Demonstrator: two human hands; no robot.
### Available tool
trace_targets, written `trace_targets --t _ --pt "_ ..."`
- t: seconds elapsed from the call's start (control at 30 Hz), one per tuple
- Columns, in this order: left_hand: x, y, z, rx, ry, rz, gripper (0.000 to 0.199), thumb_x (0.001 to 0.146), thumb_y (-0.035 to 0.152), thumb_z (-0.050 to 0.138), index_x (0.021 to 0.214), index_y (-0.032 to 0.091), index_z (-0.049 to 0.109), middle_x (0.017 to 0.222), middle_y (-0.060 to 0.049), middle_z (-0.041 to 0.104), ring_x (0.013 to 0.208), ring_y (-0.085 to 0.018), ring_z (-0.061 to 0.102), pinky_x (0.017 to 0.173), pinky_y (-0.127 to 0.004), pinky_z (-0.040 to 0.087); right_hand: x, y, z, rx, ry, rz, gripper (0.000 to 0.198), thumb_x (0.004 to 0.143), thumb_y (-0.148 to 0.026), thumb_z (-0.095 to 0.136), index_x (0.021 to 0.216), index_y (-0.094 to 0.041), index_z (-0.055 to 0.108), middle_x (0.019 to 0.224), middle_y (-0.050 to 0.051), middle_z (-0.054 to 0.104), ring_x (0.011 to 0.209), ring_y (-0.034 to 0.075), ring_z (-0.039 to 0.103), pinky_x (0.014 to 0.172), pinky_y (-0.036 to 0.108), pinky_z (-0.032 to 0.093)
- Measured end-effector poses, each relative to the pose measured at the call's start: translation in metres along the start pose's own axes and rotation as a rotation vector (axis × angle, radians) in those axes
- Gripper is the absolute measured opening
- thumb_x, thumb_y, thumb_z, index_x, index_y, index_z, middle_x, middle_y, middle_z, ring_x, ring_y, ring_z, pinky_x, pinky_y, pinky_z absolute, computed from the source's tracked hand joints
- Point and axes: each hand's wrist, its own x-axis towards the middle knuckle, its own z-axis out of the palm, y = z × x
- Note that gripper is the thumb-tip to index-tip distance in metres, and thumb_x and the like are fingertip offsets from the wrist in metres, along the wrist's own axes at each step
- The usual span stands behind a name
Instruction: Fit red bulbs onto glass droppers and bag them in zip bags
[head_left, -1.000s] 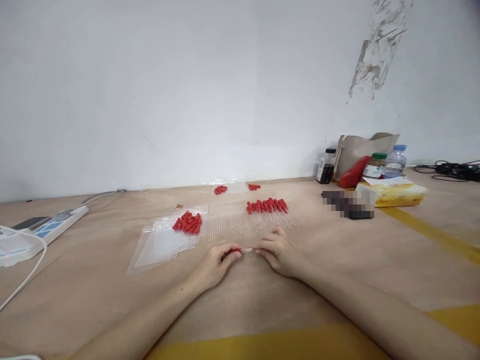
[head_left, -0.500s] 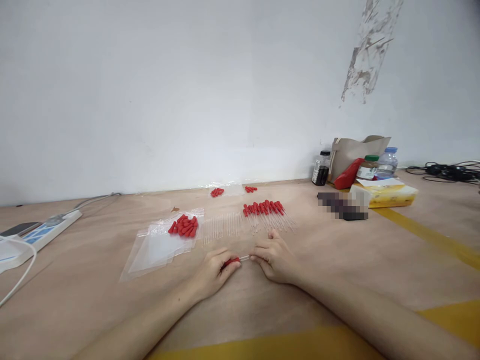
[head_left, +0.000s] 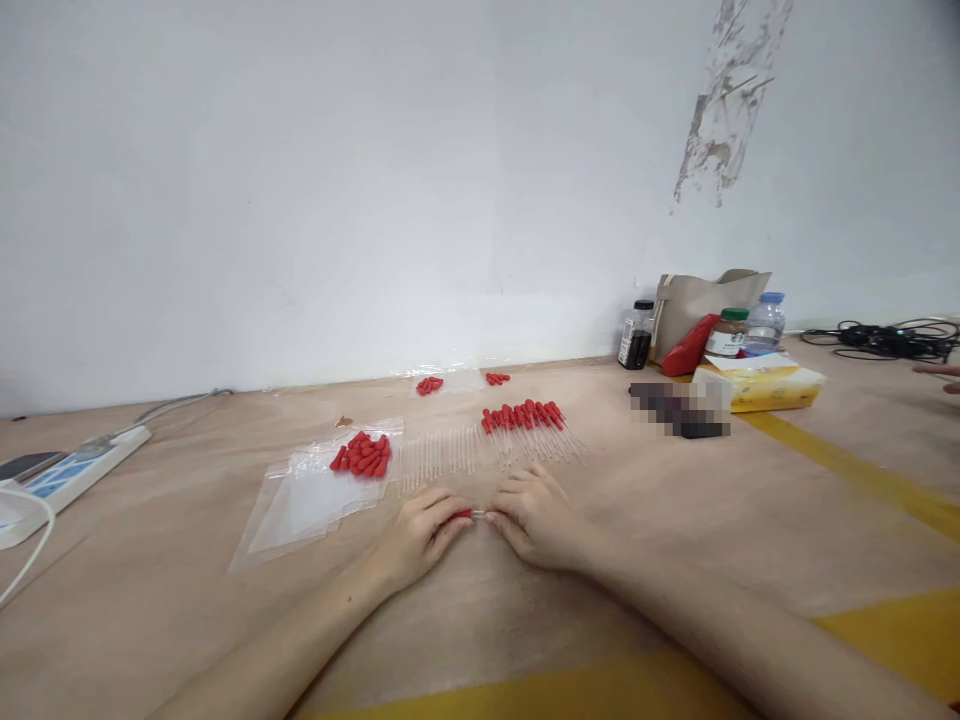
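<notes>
My left hand (head_left: 424, 535) is closed around a red rubber bulb (head_left: 462, 515), whose tip points right. My right hand (head_left: 536, 520) pinches a thin clear dropper tube (head_left: 479, 514), with one end at the bulb's mouth. Only a short length of tube shows between my hands; how deep it sits in the bulb is hidden. Just beyond my hands lies a row of bare clear tubes (head_left: 439, 455). To their right are several droppers with red bulbs fitted (head_left: 529, 415). Loose red bulbs (head_left: 364, 456) are heaped on clear plastic bags (head_left: 300, 508) at the left.
Small groups of red bulbs (head_left: 430, 385) lie near the wall. At left is a power strip (head_left: 82, 480) with cables. A dark bottle (head_left: 636, 335), a beige bag (head_left: 694, 305), a jar (head_left: 727, 335) and a tissue pack (head_left: 776, 388) stand right. Another person's hand (head_left: 941, 377) shows at the right edge.
My hands have come closer together, so less of the tube shows between them. Another person's fingers have appeared at the right edge. The view has shifted slightly.
</notes>
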Motion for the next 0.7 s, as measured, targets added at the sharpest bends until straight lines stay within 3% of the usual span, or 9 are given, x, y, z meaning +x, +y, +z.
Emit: trace_targets --t 0.13,0.2,0.33,0.43,0.57,0.7 --pt "-0.003 -0.002 -0.001 0.005 0.140 -0.131 0.029 0.085 0.024 0.048 0.114 0.023 0.047 0.100 -0.005 0.056 0.087 -0.017 0.054 0.075 -0.030 0.045 0.005 0.005 -0.015 -0.123 -0.037 0.073 0.023 0.082 -0.025 0.045 0.072 -0.018 0.064 0.078 0.004 0.063 0.077 0.015 0.051 0.071 0.029 0.025" --pt "-0.006 -0.004 0.000 0.023 0.155 -0.217 0.031 0.083 0.025 0.050 0.114 0.023 0.046 0.096 -0.004 0.055 0.081 -0.016 0.054 0.070 -0.029 0.046 0.011 0.020 -0.018 -0.102 -0.034 0.246 0.025 0.081 -0.027 0.044 0.069 -0.019 0.064 0.074 0.003 0.064 0.071 0.014 0.052 0.068 0.028 0.027" --pt "-0.009 -0.006 0.001 0.007 0.055 -0.271 0.018 0.082 0.025 0.049 0.100 0.021 0.051 0.085 -0.002 0.052 0.068 -0.014 0.053 0.062 -0.027 0.045 0.032 0.061 -0.014 0.002 0.059 0.683 0.027 0.080 -0.034 0.044 0.067 -0.020 0.064 0.070 0.002 0.065 0.067 0.014 0.055 0.062 0.024 0.031" --pt "-0.009 -0.006 0.002 -0.020 0.027 -0.258 0.015 0.083 0.024 0.048 0.097 0.021 0.053 0.085 -0.002 0.051 0.067 -0.013 0.052 0.063 -0.027 0.045 0.052 0.084 -0.006 -0.025 0.084 0.860 0.029 0.078 -0.037 0.044 0.063 -0.020 0.063 0.070 0.003 0.065 0.069 0.015 0.057 0.064 0.025 0.033" --pt "-0.008 -0.006 0.001 -0.048 0.014 -0.255 0.012 0.083 0.024 0.048 0.092 0.020 0.055 0.086 -0.002 0.052 0.069 -0.013 0.053 0.063 -0.027 0.044 0.070 0.092 0.007 -0.065 0.070 0.960 0.027 0.077 -0.036 0.043 0.069 -0.021 0.065 0.078 0.006 0.066 0.079 0.019 0.058 0.072 0.030 0.035" --pt "-0.008 -0.007 0.001 -0.075 0.003 -0.255 0.011 0.084 0.024 0.046 0.089 0.020 0.056 0.086 -0.003 0.053 0.069 -0.013 0.053 0.063 -0.026 0.044 0.076 0.092 0.017 -0.081 0.065 0.963 0.026 0.077 -0.035 0.044 0.077 -0.019 0.065 0.084 0.008 0.066 0.084 0.021 0.058 0.077 0.034 0.034"
